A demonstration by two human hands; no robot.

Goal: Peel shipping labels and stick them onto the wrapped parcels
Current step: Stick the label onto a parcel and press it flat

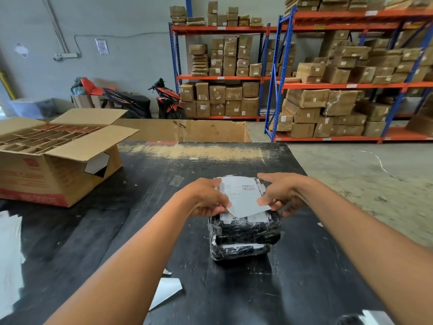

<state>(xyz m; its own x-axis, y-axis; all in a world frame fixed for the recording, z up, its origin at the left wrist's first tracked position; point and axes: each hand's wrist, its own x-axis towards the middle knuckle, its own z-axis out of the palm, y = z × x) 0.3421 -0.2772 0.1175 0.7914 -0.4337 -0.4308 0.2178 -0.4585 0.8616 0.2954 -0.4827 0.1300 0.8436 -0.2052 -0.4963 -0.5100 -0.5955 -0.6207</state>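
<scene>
A black parcel (246,233) wrapped in shiny plastic stands in the middle of the black table (304,289). Over its top lies a white shipping label (243,198) with a barcode, its near edge lifted off the parcel. My left hand (206,198) pinches the label's left edge. My right hand (281,195) pinches the label's right near corner between thumb and fingers, with the forefinger stretched out over the label's far right corner.
An open cardboard box (56,165) with dividers sits on the table's left side. Loose white backing paper (167,290) lies near the front, more paper (9,254) at the left edge. A large flat carton (187,131) stands behind the table; shelves of boxes (328,95) fill the right.
</scene>
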